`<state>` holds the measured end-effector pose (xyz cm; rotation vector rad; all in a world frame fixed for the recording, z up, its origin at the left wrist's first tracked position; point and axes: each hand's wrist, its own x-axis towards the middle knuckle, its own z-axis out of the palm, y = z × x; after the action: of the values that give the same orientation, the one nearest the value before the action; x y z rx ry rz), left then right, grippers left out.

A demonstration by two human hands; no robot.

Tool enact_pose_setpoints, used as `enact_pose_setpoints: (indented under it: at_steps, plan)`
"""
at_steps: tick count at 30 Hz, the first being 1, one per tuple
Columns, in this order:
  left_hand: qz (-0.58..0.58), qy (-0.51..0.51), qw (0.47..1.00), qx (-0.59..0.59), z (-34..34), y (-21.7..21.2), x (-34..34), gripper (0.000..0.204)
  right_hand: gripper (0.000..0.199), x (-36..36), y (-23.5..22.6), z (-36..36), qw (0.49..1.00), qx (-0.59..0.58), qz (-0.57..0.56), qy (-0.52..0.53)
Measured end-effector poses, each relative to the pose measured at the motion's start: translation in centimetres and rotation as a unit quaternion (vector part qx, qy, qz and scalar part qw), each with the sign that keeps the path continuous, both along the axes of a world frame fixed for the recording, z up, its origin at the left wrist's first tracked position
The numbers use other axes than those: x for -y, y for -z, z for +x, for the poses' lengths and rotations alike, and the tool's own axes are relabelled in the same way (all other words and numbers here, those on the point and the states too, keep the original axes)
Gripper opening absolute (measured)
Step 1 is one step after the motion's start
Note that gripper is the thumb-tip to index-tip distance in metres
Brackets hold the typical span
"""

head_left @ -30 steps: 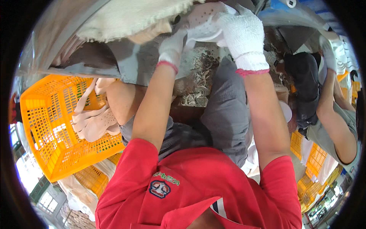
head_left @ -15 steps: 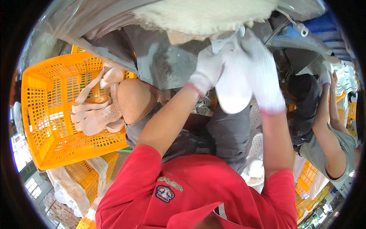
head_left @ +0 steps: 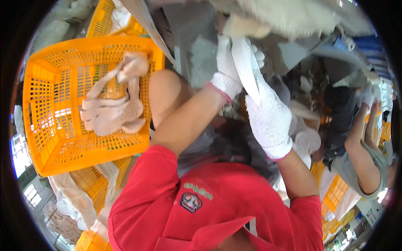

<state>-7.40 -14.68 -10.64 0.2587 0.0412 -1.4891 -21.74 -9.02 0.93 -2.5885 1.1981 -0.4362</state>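
Note:
A white insole-shaped piece, seen nearly edge-on, is held between my gloved hands in front of a pale fluffy roll. My left hand, in a white knit glove, is closed on its upper part, with the fingers partly hidden behind it. My right hand is closed around the lower end, its glove coated with whitish specks. Just above the piece's upper tip sits a beige edge beneath the fluff; I cannot tell if they touch.
An orange plastic basket at the left holds several beige perforated insole-shaped pieces. More pale pieces lie beside my right forearm. A grey metal panel stands ahead. At the far right a co-worker works with gloved hands.
The white piece has turned from its broad face to its edge. My right hand has moved down to its lower end. The basket sits slightly higher in view.

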Motion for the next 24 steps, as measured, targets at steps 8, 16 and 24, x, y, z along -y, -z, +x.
enact_pose_setpoints:
  at_steps: [8,16,24]
  plan:
    - [0.151,-0.028,0.973,0.171,1.9,3.4,5.8,0.037,0.041,5.1,-0.4,3.5,0.996,-0.008,-0.094,0.006]
    - [0.181,0.091,0.958,0.203,2.6,3.1,3.5,0.048,0.028,4.3,0.7,3.1,0.992,0.026,-0.118,0.046]
    - [0.109,0.049,0.989,0.088,0.7,5.6,3.8,0.047,0.049,5.6,-0.3,3.4,0.960,0.148,0.237,-0.022]
